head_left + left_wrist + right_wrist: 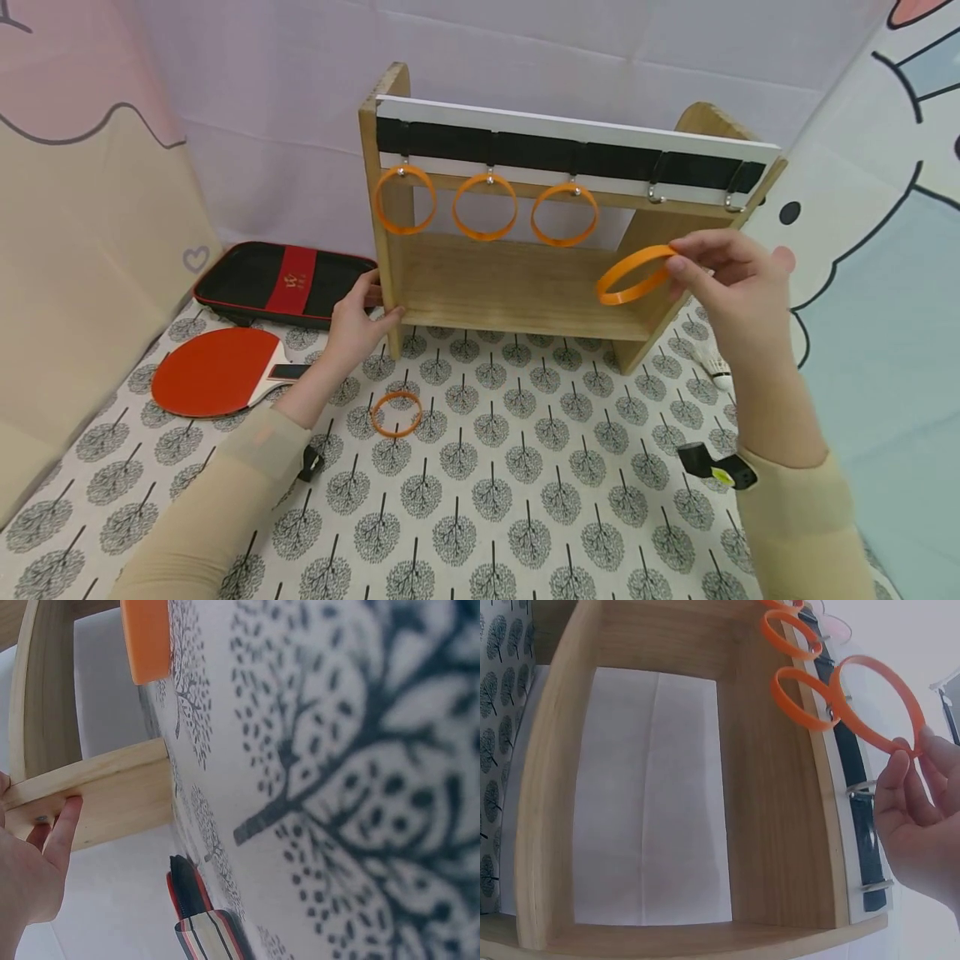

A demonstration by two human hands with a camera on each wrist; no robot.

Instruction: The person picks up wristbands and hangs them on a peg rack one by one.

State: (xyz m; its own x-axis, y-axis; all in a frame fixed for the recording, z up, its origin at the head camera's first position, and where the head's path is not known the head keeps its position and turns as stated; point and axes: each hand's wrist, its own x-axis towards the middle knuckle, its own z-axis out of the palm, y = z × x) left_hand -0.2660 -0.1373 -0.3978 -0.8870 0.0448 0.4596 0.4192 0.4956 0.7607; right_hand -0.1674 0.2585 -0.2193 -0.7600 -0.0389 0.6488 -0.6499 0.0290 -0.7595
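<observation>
In the head view a wooden rack (495, 287) stands on the cloth, with hooks along its black-striped top board. Three orange rings hang there: a left ring (406, 230), a middle ring (486, 237) and a right ring (564, 242). The two rightmost hooks, a fourth hook (657, 197) and an end hook (732, 204), are bare. My left hand (356, 327) grips the rack's left side panel. Between thumb and fingers, my right hand (738, 292) pinches another orange ring (632, 294), held in front of the rack below the bare hooks.
One more orange ring (397, 433) lies on the tree-print cloth (525, 500). Left of the rack are a red table-tennis paddle (213, 371) and a black case (247, 275) with a red band. A shuttlecock (718, 373) lies to the right, partly behind my right arm.
</observation>
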